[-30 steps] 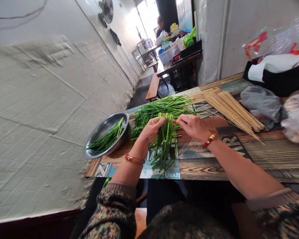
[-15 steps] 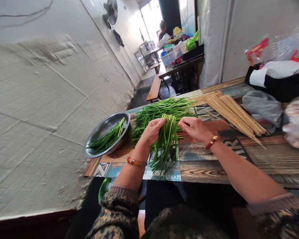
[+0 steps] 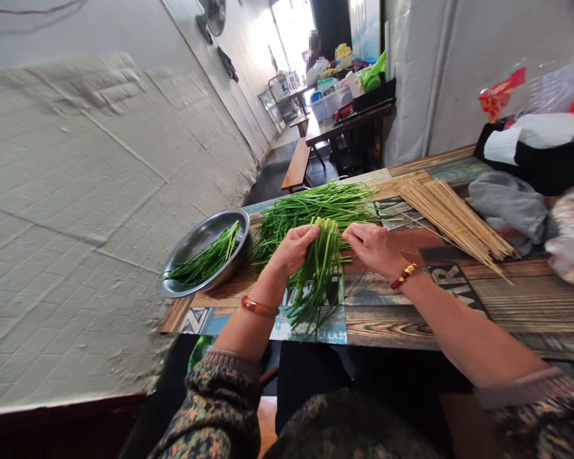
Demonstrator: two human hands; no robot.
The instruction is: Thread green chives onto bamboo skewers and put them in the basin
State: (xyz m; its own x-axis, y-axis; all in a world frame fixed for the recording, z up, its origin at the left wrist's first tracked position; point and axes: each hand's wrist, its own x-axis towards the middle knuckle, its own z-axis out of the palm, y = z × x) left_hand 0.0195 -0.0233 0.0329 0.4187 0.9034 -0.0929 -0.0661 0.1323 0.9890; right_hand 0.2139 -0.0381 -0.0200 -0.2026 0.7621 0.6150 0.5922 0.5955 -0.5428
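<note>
My left hand (image 3: 294,247) is closed round a bunch of garlic chives (image 3: 321,274). The pale stem ends stick up above my thumb, and the green leaves hang toward the table's front edge. Just right of the stems, my right hand (image 3: 370,243) is closed in a pinch at the bunch's side; whatever sits between its fingertips is hidden or too thin to make out. Behind both hands lies a loose heap of chives (image 3: 310,203). To the right, a fan of bamboo skewers (image 3: 459,217) rests on the table, with a few thin sticks apart from it.
A steel basin (image 3: 198,233) holding more chives (image 3: 210,258) stands at the table's left end, by the white wall. Plastic bags (image 3: 509,201) and a black container (image 3: 545,162) occupy the right side. Farther back are a bench (image 3: 297,167), a loaded table (image 3: 349,124) and a person.
The view has shifted slightly. Both hands keep almost the same place at the bunch, with the left still closed on it and the right still pinched beside the stems.
</note>
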